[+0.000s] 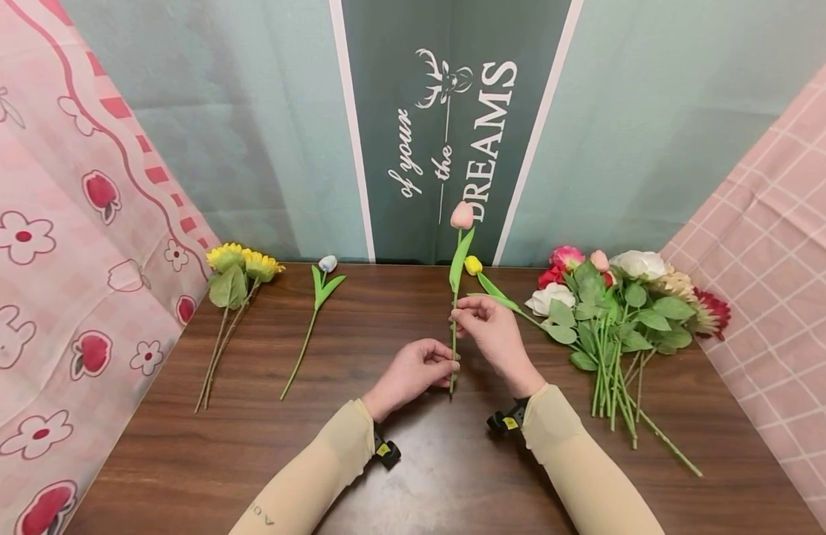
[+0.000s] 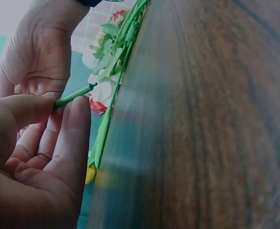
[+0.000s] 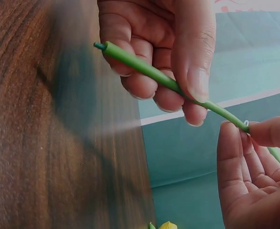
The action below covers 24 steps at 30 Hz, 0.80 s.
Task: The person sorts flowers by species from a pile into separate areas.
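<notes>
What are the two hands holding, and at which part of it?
Both hold the pink tulip by its green stem: the left hand pinches near the lower end, the right hand pinches higher up, below the leaf.

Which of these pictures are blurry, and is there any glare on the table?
Head view: sharp, evenly lit, with a soft sheen on the table near the wrists and edges bent by the wide lens. Left wrist view: the left hand close up and the tabletop are soft and smeared. Right wrist view: the stem and fingers are crisp, the wood beside them is blurred.
</notes>
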{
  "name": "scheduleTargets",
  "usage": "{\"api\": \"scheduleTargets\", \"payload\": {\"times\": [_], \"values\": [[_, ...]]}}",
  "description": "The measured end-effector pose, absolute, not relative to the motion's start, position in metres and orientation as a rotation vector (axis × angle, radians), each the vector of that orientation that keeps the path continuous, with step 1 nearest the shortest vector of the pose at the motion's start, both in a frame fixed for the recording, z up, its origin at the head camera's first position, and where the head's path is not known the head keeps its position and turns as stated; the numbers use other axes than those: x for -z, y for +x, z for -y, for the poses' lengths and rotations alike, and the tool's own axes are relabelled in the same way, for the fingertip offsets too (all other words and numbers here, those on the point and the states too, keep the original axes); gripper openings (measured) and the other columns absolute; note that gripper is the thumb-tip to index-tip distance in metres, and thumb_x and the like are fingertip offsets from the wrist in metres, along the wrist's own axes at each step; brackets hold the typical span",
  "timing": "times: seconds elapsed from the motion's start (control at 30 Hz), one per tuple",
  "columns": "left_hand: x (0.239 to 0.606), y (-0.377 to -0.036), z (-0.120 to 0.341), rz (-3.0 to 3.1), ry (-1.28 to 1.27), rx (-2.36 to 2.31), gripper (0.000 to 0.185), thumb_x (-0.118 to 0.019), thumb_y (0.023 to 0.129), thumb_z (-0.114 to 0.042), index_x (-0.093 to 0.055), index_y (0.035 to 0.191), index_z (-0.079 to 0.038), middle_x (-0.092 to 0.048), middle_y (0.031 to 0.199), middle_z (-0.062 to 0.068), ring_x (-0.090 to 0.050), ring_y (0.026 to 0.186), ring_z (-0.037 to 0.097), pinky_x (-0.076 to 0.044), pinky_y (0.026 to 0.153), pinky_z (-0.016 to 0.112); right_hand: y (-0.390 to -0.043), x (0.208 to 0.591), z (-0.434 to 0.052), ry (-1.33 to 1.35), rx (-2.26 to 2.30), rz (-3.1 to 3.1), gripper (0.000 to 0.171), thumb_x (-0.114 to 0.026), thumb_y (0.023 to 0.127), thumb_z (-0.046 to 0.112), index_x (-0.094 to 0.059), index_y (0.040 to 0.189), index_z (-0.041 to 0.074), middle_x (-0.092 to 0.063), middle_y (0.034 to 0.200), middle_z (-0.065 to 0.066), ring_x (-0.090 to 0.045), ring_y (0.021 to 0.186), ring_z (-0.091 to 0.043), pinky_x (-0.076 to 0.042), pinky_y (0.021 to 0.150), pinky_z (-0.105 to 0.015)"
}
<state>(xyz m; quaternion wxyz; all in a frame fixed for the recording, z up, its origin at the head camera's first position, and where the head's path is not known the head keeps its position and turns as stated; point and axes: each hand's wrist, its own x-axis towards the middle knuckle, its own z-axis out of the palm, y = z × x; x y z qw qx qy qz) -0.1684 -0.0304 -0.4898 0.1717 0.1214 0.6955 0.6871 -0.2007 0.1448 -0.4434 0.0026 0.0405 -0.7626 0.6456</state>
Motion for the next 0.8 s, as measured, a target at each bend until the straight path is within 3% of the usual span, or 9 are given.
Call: {"api": "scheduleTargets", "payload": {"times": [0.2, 0.37, 0.5, 0.67, 0.8], "values": [[0.487, -0.167, 0.032, -2.003, 0.348, -1.97, 0.017, -0.072, 0.096, -0.009, -0.07, 0.107, 0.003, -0.072, 0.099, 0.026, -0.07, 0.076, 0.017, -0.062, 0.071, 0.033, -0.202, 0.447, -0.142, 0.116, -2.046, 2.359, 0.027, -0.074, 0.096, 0.015, -0.068, 0.114, -0.005, -0.073, 0.096, -0.02, -0.069, 0.079, -0.033, -0.061, 0.079, -0.045], [0.481, -0.168, 0.051, -2.15, 0.366, -1.865, 0.015, -0.072, 0.097, -0.011, -0.07, 0.105, 0.001, -0.073, 0.093, 0.016, -0.071, 0.075, 0.016, -0.062, 0.07, 0.034, -0.203, 0.45, -0.129, 0.199, -2.064, 2.355, 0.025, -0.072, 0.097, 0.015, -0.068, 0.114, -0.004, -0.072, 0.096, -0.02, -0.07, 0.079, -0.033, -0.061, 0.077, -0.046], [0.475, -0.17, 0.093, -2.375, 0.361, -1.691, 0.01, -0.071, 0.097, -0.012, -0.072, 0.102, -0.003, -0.073, 0.089, 0.007, -0.071, 0.073, 0.016, -0.061, 0.068, 0.032, -0.202, 0.452, -0.112, 0.375, -1.918, 2.462, 0.025, -0.067, 0.101, 0.018, -0.069, 0.117, 0.0, -0.073, 0.098, -0.015, -0.07, 0.085, -0.03, -0.061, 0.078, -0.045], [0.461, -0.167, 0.171, -2.728, 0.276, -1.306, 0.01, -0.072, 0.096, -0.013, -0.073, 0.101, -0.005, -0.071, 0.084, 0.002, -0.065, 0.067, 0.014, -0.056, 0.062, 0.034, -0.197, 0.453, -0.09, 0.679, -1.265, 2.727, 0.034, -0.063, 0.103, 0.036, -0.069, 0.128, 0.013, -0.07, 0.119, -0.001, -0.065, 0.109, -0.018, -0.053, 0.094, -0.04], [0.453, -0.164, 0.226, -2.986, 0.231, -0.945, 0.009, -0.072, 0.094, -0.013, -0.074, 0.099, -0.006, -0.071, 0.085, 0.003, -0.063, 0.07, 0.017, -0.053, 0.067, 0.042, -0.192, 0.453, -0.072, 0.972, -0.837, 2.797, 0.048, -0.058, 0.104, 0.045, -0.062, 0.139, 0.012, -0.062, 0.138, -0.003, -0.052, 0.133, -0.022, -0.04, 0.112, -0.041]]}}
